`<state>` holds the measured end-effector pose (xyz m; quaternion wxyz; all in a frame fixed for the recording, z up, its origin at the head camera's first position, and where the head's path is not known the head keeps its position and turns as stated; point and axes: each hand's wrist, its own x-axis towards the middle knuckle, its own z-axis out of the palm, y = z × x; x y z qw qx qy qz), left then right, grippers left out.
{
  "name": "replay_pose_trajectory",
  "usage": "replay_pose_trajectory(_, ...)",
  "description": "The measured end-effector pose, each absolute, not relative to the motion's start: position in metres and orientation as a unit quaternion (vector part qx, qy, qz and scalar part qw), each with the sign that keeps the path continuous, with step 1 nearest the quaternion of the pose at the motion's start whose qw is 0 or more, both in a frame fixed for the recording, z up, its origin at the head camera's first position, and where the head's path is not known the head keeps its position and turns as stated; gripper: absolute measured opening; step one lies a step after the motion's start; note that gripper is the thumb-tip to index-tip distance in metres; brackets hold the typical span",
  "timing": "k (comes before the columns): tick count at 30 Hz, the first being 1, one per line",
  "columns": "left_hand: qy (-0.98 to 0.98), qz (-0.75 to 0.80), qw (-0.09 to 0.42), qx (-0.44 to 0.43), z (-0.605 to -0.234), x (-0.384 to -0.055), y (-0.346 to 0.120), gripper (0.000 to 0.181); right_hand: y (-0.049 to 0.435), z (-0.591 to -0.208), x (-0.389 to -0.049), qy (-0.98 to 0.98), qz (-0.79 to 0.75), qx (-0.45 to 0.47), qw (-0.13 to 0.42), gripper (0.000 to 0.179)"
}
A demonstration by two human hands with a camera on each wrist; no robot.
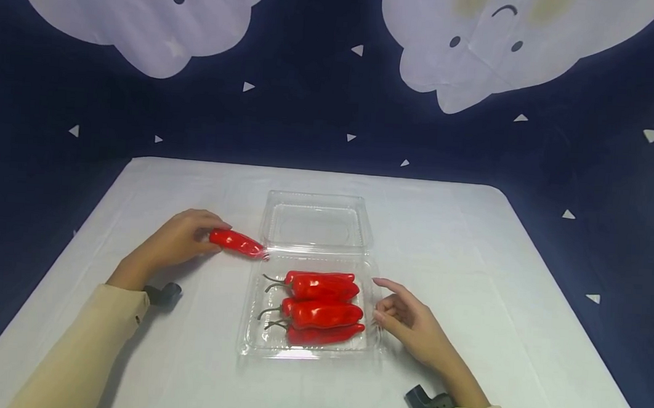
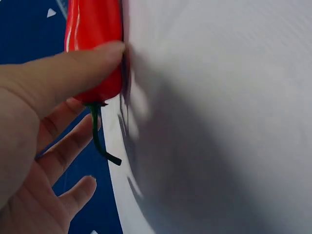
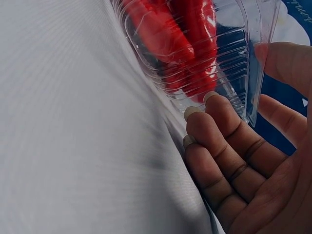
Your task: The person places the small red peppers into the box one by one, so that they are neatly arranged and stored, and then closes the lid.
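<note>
My left hand pinches a red chili pepper left of the clear plastic clamshell box. The pepper's tip points at the box and overlaps its left edge in the head view. In the left wrist view, the thumb lies across the pepper near its green stem, with the other fingers spread behind. Several red peppers lie in the box's base, stems to the left. At the box's right side is my right hand, fingers loosely bent, fingertips right at the ribbed wall.
The box's lid stands open toward the far side. Everything lies on a white-covered table. A dark blue cloth with clouds and small white triangles hangs behind. Each wrist wears a dark camera mount.
</note>
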<state>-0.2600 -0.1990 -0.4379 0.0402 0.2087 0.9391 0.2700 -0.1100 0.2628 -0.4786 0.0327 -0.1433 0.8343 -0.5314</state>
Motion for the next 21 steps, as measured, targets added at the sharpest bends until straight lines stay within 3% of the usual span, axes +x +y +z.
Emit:
replay_pose_trajectory(13, 0.896, 0.434, 0.014, 0.097, -0.46, -0.233, -0.225, 0.058, 0.263, -0.48, -0.11, 0.834, -0.53, -0.153, 0.026, 0.056)
replay_pose_trajectory(21, 0.894, 0.445, -0.014, 0.041, -0.469, -0.224, -0.224, 0.06, 0.26, -0.477, -0.109, 0.831, -0.533, -0.155, 0.03, 0.057)
